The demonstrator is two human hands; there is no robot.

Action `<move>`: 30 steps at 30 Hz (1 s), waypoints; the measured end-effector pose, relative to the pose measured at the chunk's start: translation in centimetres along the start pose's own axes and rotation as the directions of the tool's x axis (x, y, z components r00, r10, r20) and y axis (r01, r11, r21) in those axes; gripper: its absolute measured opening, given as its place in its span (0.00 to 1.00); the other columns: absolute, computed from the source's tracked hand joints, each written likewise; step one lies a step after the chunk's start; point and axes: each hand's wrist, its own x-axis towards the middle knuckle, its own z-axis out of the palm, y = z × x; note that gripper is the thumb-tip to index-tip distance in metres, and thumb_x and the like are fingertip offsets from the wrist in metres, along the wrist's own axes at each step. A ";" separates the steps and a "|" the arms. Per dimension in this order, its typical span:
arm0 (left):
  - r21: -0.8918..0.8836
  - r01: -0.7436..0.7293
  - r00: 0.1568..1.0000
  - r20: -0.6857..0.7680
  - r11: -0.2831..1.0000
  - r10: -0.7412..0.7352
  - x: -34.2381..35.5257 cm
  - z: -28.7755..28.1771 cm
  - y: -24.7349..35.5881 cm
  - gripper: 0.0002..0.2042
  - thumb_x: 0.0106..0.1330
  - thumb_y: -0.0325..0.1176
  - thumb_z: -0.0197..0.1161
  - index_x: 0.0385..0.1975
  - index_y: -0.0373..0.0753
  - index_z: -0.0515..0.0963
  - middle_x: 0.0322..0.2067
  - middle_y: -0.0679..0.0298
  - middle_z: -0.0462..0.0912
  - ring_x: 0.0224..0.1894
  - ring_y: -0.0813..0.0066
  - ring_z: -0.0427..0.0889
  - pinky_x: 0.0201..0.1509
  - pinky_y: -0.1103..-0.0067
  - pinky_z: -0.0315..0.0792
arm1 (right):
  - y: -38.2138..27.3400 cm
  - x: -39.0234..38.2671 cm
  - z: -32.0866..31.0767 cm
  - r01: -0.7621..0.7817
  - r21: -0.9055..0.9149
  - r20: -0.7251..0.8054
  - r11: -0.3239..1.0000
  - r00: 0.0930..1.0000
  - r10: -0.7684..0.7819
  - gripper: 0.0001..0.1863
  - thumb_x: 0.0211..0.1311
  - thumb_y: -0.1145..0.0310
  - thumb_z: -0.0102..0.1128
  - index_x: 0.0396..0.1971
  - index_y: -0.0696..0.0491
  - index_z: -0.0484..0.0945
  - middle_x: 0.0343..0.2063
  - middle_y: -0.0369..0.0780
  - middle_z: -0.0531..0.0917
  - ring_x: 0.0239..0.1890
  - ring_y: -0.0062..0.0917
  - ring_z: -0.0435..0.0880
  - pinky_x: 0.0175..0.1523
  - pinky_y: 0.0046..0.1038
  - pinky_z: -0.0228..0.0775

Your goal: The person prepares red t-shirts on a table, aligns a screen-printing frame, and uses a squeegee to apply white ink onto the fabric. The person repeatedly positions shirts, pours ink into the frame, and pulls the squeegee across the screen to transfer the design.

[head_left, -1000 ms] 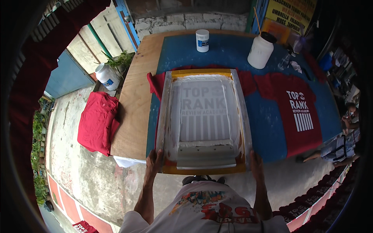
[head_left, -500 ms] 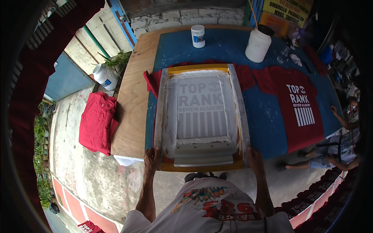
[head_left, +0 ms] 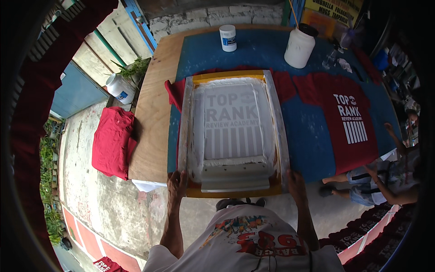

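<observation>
A screen printing frame [head_left: 275,113] with yellowish and grey edges lies over a red T-shirt [head_left: 175,93], whose sleeves show at both sides. Its pale mesh carries a design of lettering and upright stripes, ringed by white ink. At the near end of the frame rests a wide grey squeegee [head_left: 234,180]. My left hand [head_left: 177,182] is closed on the frame's near left corner. On the near right corner, my right hand [head_left: 296,183] grips the same frame, its fingers partly hidden. To the right lies another red T-shirt [head_left: 349,156] with a white print.
On the blue-topped table [head_left: 308,152] stand a white tub [head_left: 228,40] and a large white jar [head_left: 299,49] holding a stick. Folded red shirts [head_left: 113,145] sit at the left edge, near a white jug [head_left: 119,89]. At the right, another person's arm [head_left: 394,136] reaches toward the table.
The frame and both hands keep their places, with only a slight shift of the whole view. The other person at the right has moved an arm and leg.
</observation>
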 end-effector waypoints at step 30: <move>0.050 -0.730 0.529 0.674 0.682 0.516 2.2 5.9 18.1 0.33 0.59 0.18 0.69 0.69 0.36 0.75 0.57 0.51 0.84 0.61 0.51 0.85 0.71 0.60 0.78 | -2.2 -4.3 0.1 0.218 0.064 0.090 0.974 0.971 -0.224 0.61 0.65 0.51 0.77 0.86 0.49 0.42 0.68 0.62 0.77 0.62 0.62 0.84 0.67 0.51 0.79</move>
